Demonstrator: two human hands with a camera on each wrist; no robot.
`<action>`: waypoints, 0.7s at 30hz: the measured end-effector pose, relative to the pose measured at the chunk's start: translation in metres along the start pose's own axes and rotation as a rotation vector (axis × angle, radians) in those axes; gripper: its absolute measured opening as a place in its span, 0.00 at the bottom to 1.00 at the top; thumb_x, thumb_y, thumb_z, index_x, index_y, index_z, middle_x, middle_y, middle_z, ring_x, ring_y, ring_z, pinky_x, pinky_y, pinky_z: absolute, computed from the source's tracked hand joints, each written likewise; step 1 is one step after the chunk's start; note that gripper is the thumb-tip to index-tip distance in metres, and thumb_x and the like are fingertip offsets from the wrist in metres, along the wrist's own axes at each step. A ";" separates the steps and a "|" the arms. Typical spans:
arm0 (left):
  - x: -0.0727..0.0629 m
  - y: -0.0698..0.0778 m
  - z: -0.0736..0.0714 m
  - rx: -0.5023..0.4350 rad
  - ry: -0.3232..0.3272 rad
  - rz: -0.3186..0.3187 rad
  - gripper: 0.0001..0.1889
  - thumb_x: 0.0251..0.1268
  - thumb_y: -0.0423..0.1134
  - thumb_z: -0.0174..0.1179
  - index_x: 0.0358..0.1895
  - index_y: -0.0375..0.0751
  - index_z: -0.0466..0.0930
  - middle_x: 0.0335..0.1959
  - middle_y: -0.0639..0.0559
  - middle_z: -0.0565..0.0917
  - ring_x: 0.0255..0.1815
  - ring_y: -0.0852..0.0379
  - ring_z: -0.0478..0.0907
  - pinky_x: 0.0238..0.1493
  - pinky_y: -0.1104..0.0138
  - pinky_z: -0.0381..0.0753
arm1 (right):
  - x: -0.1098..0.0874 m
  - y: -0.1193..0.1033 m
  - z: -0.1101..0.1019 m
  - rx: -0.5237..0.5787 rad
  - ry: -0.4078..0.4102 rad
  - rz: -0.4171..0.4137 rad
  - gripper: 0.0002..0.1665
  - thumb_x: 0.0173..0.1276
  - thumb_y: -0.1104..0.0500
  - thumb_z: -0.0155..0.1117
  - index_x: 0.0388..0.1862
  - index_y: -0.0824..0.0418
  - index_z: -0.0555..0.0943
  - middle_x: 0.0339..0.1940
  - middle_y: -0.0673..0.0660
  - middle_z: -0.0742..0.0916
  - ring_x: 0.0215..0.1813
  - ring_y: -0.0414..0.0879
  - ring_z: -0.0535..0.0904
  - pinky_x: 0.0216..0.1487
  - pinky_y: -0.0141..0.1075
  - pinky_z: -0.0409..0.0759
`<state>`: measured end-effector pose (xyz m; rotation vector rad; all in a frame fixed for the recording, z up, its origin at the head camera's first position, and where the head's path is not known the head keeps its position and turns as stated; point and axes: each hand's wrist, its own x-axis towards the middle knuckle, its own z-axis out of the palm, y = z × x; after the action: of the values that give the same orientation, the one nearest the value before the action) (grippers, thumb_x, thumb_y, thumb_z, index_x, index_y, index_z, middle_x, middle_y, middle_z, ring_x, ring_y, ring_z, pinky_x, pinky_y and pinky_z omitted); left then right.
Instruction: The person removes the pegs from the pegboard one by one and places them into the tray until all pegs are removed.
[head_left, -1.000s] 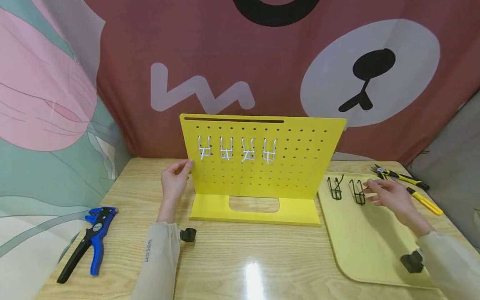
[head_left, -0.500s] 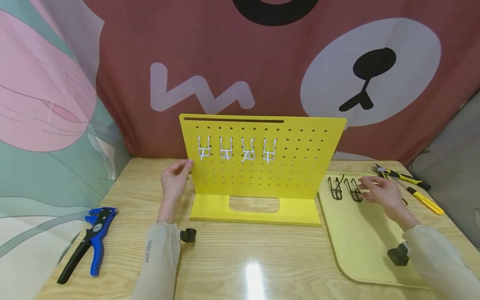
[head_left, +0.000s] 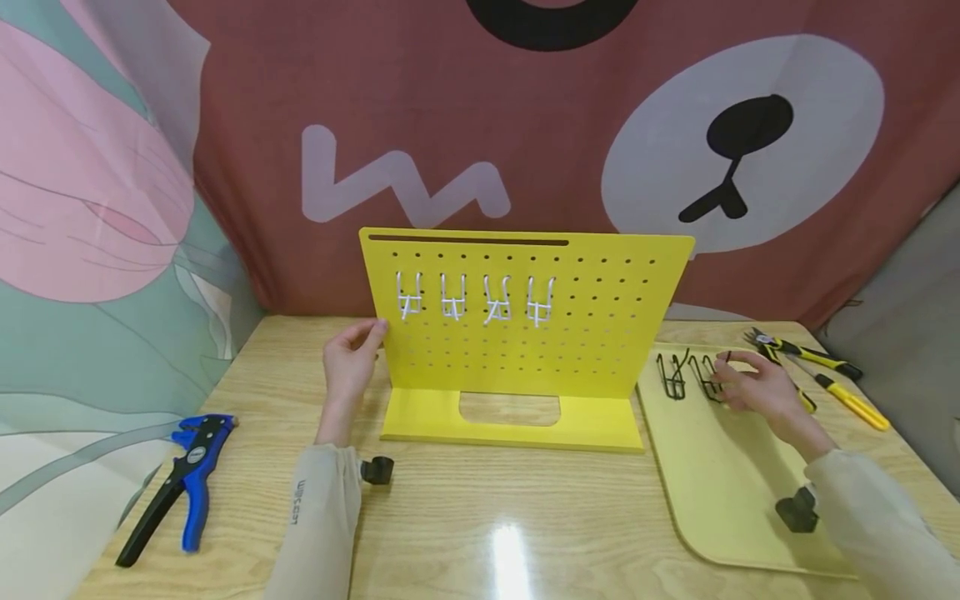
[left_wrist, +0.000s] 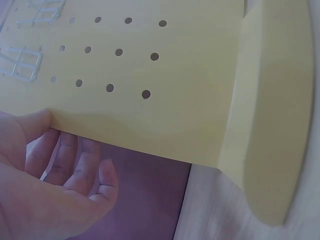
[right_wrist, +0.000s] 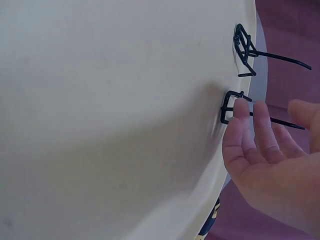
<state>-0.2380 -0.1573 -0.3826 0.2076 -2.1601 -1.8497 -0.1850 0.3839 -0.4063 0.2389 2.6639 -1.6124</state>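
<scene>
A yellow pegboard (head_left: 600, 350) stands upright on the table, with several white wire hooks (head_left: 453, 298) hanging in its upper holes. My left hand (head_left: 351, 358) pinches the board's left edge, thumb on the front and fingers behind, as the left wrist view (left_wrist: 65, 165) shows. On the pale yellow tray (head_left: 720, 492) at the right are two black wire hooks. My right hand (head_left: 761, 387) is at the nearer-to-hand black hook (right_wrist: 226, 109), fingertips right against it and thumb apart from the fingers. The other black hook (head_left: 674, 379) sits to its left.
Blue-and-black wire strippers (head_left: 197, 475) lie on the table at the left. Beyond the tray's right edge lie yellow-and-black pliers (head_left: 813, 356) and a yellow-handled tool (head_left: 855, 402). A printed cloth (head_left: 420, 100) hangs behind the table.
My right hand has moved left over the tray, and the black hook at its fingers has shifted and turned slightly left. My left hand keeps its hold on the pegboard.
</scene>
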 end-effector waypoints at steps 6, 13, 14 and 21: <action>0.001 -0.001 0.001 -0.001 0.009 0.009 0.19 0.66 0.47 0.61 0.49 0.35 0.83 0.44 0.45 0.84 0.43 0.49 0.80 0.40 0.69 0.78 | -0.005 -0.012 -0.007 0.056 -0.021 -0.054 0.27 0.73 0.49 0.55 0.67 0.49 0.60 0.31 0.36 0.84 0.31 0.42 0.84 0.33 0.35 0.82; 0.002 0.001 0.001 0.006 0.012 0.017 0.19 0.66 0.48 0.61 0.49 0.35 0.83 0.44 0.45 0.84 0.39 0.56 0.79 0.40 0.68 0.78 | -0.016 -0.046 0.000 0.041 0.033 -0.188 0.23 0.74 0.54 0.56 0.64 0.44 0.64 0.32 0.35 0.85 0.30 0.38 0.84 0.30 0.31 0.81; 0.002 0.001 0.001 0.005 0.011 0.017 0.19 0.66 0.48 0.61 0.49 0.35 0.83 0.44 0.45 0.84 0.39 0.56 0.79 0.40 0.67 0.78 | -0.018 -0.051 0.004 0.030 0.037 -0.207 0.23 0.74 0.54 0.56 0.64 0.45 0.65 0.32 0.35 0.85 0.30 0.38 0.84 0.31 0.31 0.81; 0.001 0.000 0.001 0.002 0.003 -0.010 0.19 0.66 0.47 0.61 0.49 0.35 0.83 0.44 0.45 0.83 0.41 0.54 0.79 0.44 0.62 0.78 | -0.030 -0.063 0.044 -0.173 0.005 -0.321 0.26 0.73 0.53 0.57 0.65 0.62 0.68 0.34 0.49 0.87 0.29 0.43 0.83 0.30 0.36 0.80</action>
<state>-0.2388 -0.1567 -0.3822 0.2227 -2.1630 -1.8512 -0.1671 0.3126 -0.3691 -0.1988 2.9433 -1.4324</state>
